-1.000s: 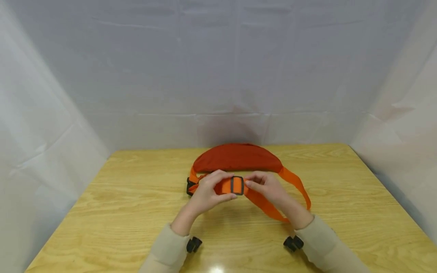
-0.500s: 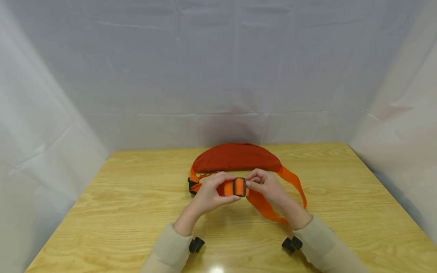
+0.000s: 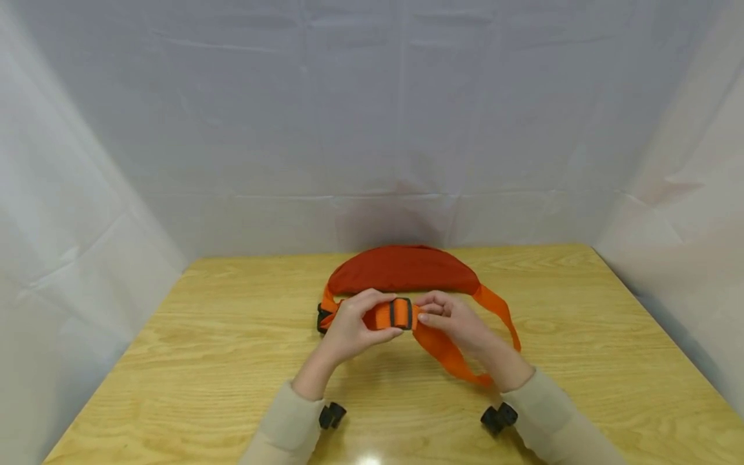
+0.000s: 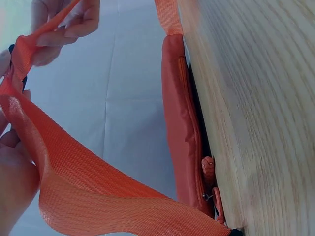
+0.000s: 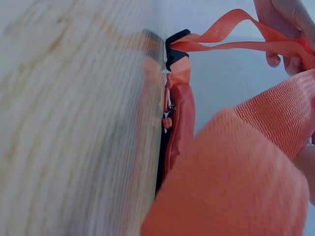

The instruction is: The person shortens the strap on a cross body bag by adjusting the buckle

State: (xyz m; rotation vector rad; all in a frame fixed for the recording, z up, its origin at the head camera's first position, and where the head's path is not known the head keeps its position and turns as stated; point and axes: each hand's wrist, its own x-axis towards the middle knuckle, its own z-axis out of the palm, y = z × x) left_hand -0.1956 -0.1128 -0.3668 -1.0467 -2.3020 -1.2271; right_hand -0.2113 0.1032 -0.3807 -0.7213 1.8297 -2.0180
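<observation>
A red waist bag (image 3: 403, 268) with an orange strap (image 3: 444, 349) lies towards the table's far edge. The strap's black slide adjuster (image 3: 401, 314) is raised in front of the bag, between both hands. My left hand (image 3: 351, 326) grips the adjuster by its top and bottom edges, thumb below and fingers above. Just right of it, my right hand (image 3: 456, 318) pinches the orange strap between thumb and fingers. In the left wrist view the strap (image 4: 74, 157) hangs in a wide loop below the hands. A black buckle (image 5: 177, 49) joins strap and bag at the left end.
The wooden table (image 3: 232, 361) carries the bag, with a white sheet (image 3: 401, 129) behind it and at both sides. Zip pulls (image 4: 209, 172) of cord hang from the bag. Black clip-like pieces (image 3: 332, 416) show beside both sleeves.
The adjuster and both hands have shifted only slightly, a little right and then back left. The webbing inside the adjuster now bulges into a small loop. The bag stays in place.
</observation>
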